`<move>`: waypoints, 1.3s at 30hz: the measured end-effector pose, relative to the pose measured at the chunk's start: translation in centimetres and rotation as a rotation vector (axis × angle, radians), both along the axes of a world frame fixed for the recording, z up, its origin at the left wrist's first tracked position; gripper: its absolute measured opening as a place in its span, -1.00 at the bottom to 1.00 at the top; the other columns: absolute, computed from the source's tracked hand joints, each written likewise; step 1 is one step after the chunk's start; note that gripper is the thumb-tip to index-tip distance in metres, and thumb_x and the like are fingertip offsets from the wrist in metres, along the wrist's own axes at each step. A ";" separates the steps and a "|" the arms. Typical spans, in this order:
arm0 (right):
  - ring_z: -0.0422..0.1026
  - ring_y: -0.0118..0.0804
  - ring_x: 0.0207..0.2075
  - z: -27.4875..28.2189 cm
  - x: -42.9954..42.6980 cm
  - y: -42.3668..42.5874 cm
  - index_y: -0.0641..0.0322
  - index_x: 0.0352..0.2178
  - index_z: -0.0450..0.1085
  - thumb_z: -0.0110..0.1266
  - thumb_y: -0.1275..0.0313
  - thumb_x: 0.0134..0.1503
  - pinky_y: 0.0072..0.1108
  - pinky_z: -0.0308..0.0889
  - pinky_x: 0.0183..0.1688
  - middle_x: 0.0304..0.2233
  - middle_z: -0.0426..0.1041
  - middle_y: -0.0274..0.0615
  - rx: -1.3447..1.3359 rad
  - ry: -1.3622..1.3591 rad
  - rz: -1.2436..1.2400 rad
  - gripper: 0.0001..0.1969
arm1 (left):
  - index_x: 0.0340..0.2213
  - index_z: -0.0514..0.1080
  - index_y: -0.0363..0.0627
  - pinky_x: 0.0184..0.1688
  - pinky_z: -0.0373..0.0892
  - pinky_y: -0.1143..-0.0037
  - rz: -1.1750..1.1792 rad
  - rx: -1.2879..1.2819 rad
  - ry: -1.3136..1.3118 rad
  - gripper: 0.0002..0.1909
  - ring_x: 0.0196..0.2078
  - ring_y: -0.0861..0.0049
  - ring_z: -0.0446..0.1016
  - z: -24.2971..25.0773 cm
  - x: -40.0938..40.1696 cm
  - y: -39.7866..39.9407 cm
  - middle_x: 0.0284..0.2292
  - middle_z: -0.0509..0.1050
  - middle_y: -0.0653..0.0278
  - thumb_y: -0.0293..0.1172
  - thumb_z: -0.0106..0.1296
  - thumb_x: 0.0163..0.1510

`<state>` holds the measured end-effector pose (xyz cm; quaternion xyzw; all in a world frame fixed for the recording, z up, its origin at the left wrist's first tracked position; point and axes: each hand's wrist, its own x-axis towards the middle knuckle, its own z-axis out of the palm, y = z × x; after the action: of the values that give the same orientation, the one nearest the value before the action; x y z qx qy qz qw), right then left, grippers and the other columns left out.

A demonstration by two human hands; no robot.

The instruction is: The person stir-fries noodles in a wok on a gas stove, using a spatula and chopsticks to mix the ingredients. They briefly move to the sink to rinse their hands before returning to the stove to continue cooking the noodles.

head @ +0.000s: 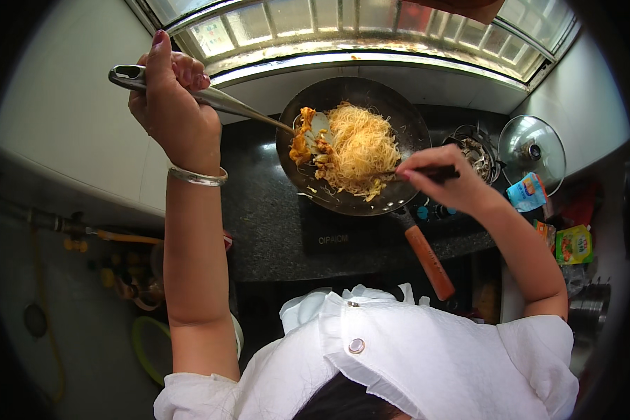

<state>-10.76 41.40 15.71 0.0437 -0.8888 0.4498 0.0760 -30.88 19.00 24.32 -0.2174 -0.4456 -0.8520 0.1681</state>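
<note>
My left hand [173, 100] grips the long metal handle of a cooking spatula [241, 109], thumb pointing up. Its blade rests inside a dark wok [410, 118], beside a mound of thin pale noodles [362, 139]. Orange-yellow cooked pieces [300, 147], possibly egg, lie at the blade and along the noodles' left side. From the right, my right hand [446, 170] holds dark chopsticks [437, 173], their tips in the lower right of the noodles. The wok's orange-brown handle [430, 262] points down toward my body, with neither hand on it.
A gas burner [478, 152] is partly hidden behind my right hand. Next to it, a glass lid [530, 152] leans near the wall, with a blue packet [527, 192] and a green-yellow packet [574, 244] closer to me. A barred window [336, 31] lies beyond the black counter [262, 220].
</note>
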 end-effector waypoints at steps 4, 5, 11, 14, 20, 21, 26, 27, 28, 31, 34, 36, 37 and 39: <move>0.38 -0.20 -0.52 -7.6 -1.4 -2.5 0.21 -0.51 0.32 0.04 0.63 -0.20 -0.49 0.30 -0.49 -0.62 0.33 -0.19 0.387 0.303 0.231 -0.85 | -0.74 0.21 -0.03 -0.67 0.08 0.67 -0.019 0.023 0.010 -0.70 -0.75 0.74 0.15 0.2 0.9 1.7 -0.80 0.21 0.45 -0.36 0.08 -0.08; 0.38 -0.20 -0.52 -8.6 -2.2 -1.8 0.21 -0.51 0.32 0.04 0.63 -0.20 -0.49 0.30 -0.49 -0.62 0.33 -0.19 0.391 0.301 0.227 -0.85 | -0.75 0.20 -0.03 -0.67 0.08 0.68 -0.041 0.028 0.030 -0.69 -0.75 0.75 0.13 0.3 1.1 1.8 -0.80 0.19 0.46 -0.37 0.08 -0.08; 0.38 -0.36 -0.61 -6.6 -4.9 3.2 0.23 -0.44 0.36 0.04 0.66 -0.18 -0.58 0.32 -0.54 -0.61 0.39 -0.26 0.468 0.508 0.003 -0.81 | -0.74 0.15 -0.02 -0.61 0.07 0.63 -0.002 -0.072 0.067 -0.66 -0.72 0.72 0.10 -0.2 1.1 1.8 -0.77 0.15 0.45 -0.37 0.06 -0.04; 0.45 -0.46 -0.55 -6.0 -3.9 8.0 0.31 -0.45 0.41 0.03 0.59 -0.04 -0.69 0.35 -0.49 -0.51 0.47 -0.18 0.185 0.415 -0.241 -0.93 | -0.74 0.15 -0.01 -0.63 0.07 0.65 -0.014 -0.096 0.032 -0.65 -0.73 0.73 0.11 -0.4 1.2 2.7 -0.78 0.17 0.46 -0.39 0.06 -0.03; 0.41 -0.47 -0.69 -9.6 -4.7 8.2 0.39 -0.47 0.36 -0.08 0.50 0.04 -0.70 0.34 -0.63 -0.58 0.44 -0.16 -0.383 0.100 -0.722 -0.86 | -0.73 0.19 -0.05 -0.72 0.14 0.70 -0.028 -0.108 -0.003 -0.68 -0.79 0.75 0.19 -4.3 -0.9 4.7 -0.82 0.23 0.41 -0.35 0.03 -0.02; 0.41 -0.44 -0.70 -11.1 -5.5 7.6 0.41 -0.48 0.35 -0.08 0.50 0.03 -0.67 0.35 -0.65 -0.59 0.44 -0.12 -0.559 0.093 -0.773 -0.87 | -0.74 0.18 -0.05 -0.72 0.14 0.69 -0.038 -0.064 -0.068 -0.68 -0.78 0.74 0.17 -5.2 -0.6 5.6 -0.82 0.22 0.42 -0.36 0.03 -0.02; 0.42 -0.29 -0.68 -12.7 -6.9 4.7 0.42 -0.50 0.31 -0.10 0.52 0.03 -0.56 0.44 -0.62 -0.57 0.42 0.01 -1.053 0.034 -0.931 -0.88 | -0.75 0.14 -0.01 -0.70 0.03 0.66 -0.087 0.078 -0.148 -0.62 -0.77 0.74 0.10 -5.2 -0.9 4.8 -0.82 0.15 0.45 -0.36 0.07 -0.02; 0.43 -0.26 -0.66 -12.7 -6.8 4.5 0.43 -0.48 0.30 -0.10 0.52 0.03 -0.55 0.44 -0.60 -0.56 0.42 0.03 -1.213 0.010 -0.951 -0.88 | -0.75 0.14 -0.01 -0.70 0.03 0.66 -0.087 0.079 -0.145 -0.62 -0.77 0.74 0.10 -4.8 -0.7 4.3 -0.82 0.15 0.45 -0.36 0.07 -0.02; 0.44 -0.20 -0.59 -12.7 -6.4 4.7 0.45 -0.43 0.29 -0.11 0.51 0.03 -0.50 0.46 -0.53 -0.51 0.42 0.08 -1.251 -0.008 -0.947 -0.86 | -0.76 0.14 -0.01 -0.69 0.04 0.66 -0.096 0.097 -0.121 -0.62 -0.77 0.74 0.10 -4.4 -0.6 3.7 -0.82 0.15 0.45 -0.34 0.07 -0.01; 0.45 -0.19 -0.54 -11.4 -5.7 4.7 0.46 -0.42 0.30 -0.11 0.50 0.04 -0.46 0.47 -0.45 -0.48 0.42 0.10 -1.400 0.014 -0.860 -0.84 | -0.76 0.15 0.01 -0.66 0.07 0.66 -0.090 0.131 -0.095 -0.61 -0.76 0.73 0.08 -2.5 -1.2 2.1 -0.81 0.16 0.46 -0.28 0.07 -0.01; 0.45 -0.20 -0.49 -9.8 -5.4 4.5 0.45 -0.39 0.29 -0.12 0.49 0.05 -0.46 0.47 -0.40 -0.44 0.42 0.12 -1.425 0.093 -0.787 -0.83 | -0.76 0.17 -0.01 -0.67 0.07 0.66 -0.092 0.152 -0.071 -0.63 -0.77 0.72 0.10 -0.9 -1.0 1.3 -0.81 0.17 0.45 -0.31 0.07 -0.02; 0.45 -0.21 -0.48 -8.1 -4.9 4.5 0.44 -0.38 0.29 -0.14 0.49 0.06 -0.48 0.47 -0.40 -0.42 0.42 0.12 -1.422 0.154 -0.754 -0.83 | -0.77 0.19 -0.03 -0.71 0.04 0.66 -0.120 0.097 0.012 -0.65 -0.80 0.73 0.09 -0.3 -0.4 1.5 -0.83 0.17 0.44 -0.35 0.05 -0.02; 0.45 -0.21 -0.46 -7.8 -4.7 4.9 0.44 -0.36 0.29 -0.15 0.48 0.07 -0.48 0.47 -0.41 -0.40 0.42 0.12 -1.411 0.163 -0.749 -0.82 | -0.77 0.19 -0.03 -0.71 0.04 0.66 -0.119 0.098 0.015 -0.65 -0.80 0.73 0.09 -0.1 -0.2 1.6 -0.83 0.17 0.44 -0.35 0.05 -0.02; 0.45 -0.25 -0.52 -6.8 -4.2 5.0 0.44 -0.37 0.30 -0.13 0.47 0.08 -0.50 0.47 -0.44 -0.44 0.43 0.09 -1.407 0.210 -0.753 -0.82 | -0.79 0.20 -0.05 -0.75 0.01 0.67 -0.194 0.037 0.125 -0.65 -0.83 0.74 0.07 0.1 0.1 1.8 -0.85 0.15 0.44 -0.38 0.05 -0.04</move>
<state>-14.95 46.36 8.95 -0.2748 -0.3407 0.8420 0.3153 -30.75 20.80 24.41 -0.3087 -0.3953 -0.8573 0.1164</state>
